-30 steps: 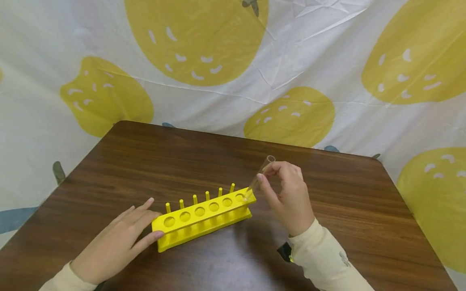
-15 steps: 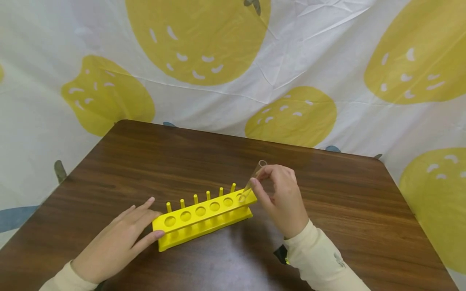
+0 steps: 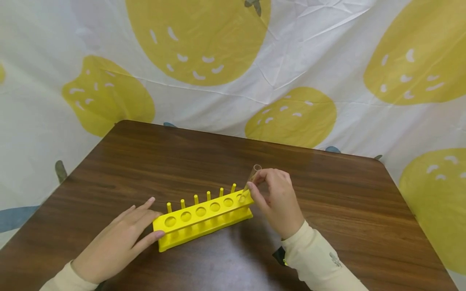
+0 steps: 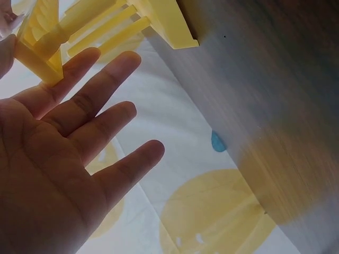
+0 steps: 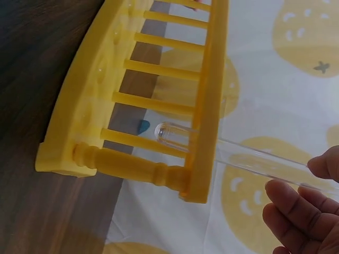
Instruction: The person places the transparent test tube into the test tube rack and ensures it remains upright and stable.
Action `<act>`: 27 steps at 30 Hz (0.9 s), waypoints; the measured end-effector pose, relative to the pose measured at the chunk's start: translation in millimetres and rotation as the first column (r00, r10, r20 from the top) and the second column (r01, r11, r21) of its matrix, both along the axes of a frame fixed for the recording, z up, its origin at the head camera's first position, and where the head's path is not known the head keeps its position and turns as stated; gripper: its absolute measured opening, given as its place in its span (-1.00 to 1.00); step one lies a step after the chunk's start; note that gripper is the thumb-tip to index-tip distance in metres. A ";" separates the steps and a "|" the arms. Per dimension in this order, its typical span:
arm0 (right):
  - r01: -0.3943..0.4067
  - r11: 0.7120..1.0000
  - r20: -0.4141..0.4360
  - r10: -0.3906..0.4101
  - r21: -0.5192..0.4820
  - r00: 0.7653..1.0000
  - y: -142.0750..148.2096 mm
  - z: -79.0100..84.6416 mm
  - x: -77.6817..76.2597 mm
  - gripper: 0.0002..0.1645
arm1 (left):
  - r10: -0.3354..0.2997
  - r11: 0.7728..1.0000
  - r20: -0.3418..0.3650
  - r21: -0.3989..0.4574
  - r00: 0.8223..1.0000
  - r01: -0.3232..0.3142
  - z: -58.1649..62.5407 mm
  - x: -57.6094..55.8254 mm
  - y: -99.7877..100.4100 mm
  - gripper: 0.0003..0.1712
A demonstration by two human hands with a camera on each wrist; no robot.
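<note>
A yellow test tube rack (image 3: 204, 220) stands on the table, with a row of holes on top and upright pegs behind. My left hand (image 3: 114, 242) holds the rack's left end between thumb and index finger; its other fingers are straight and spread, as the left wrist view shows. With thumb and fingertips my right hand (image 3: 278, 200) pinches a clear glass test tube (image 3: 251, 178) near its upper end. The tube tilts over the rack's rightmost hole. In the right wrist view its rounded bottom (image 5: 167, 132) pokes through the top plate, above the base.
A dark wood-grain table (image 3: 346, 210) lies under the rack. Behind it hangs a white cloth (image 3: 204, 101) printed with large yellow lemons, close along the table's back edge.
My right hand has moved left and down with the test tube, bringing its bottom end from over the rack's right edge into the rightmost hole. The left hand stays on the rack.
</note>
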State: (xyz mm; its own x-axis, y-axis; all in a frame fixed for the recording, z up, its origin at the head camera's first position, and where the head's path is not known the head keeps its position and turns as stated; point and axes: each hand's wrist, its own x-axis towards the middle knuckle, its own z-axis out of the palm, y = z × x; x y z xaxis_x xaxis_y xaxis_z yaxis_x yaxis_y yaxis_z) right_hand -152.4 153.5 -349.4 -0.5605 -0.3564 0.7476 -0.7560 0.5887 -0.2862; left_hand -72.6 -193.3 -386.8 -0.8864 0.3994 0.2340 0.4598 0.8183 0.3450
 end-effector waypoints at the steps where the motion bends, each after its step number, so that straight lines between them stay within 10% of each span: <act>1: 0.000 1.000 0.000 0.000 -0.001 1.000 0.2 -1.0 -0.3 -0.74 | -0.002 1.000 -0.005 0.000 1.000 0.002 -0.2 -0.2 0.1 -0.54; 27: -0.015 0.999 0.018 0.014 0.047 1.000 0.3 -21.8 -5.5 -0.76 | 0.014 1.000 0.023 -0.016 1.000 -0.014 1.4 -0.3 0.0 -0.51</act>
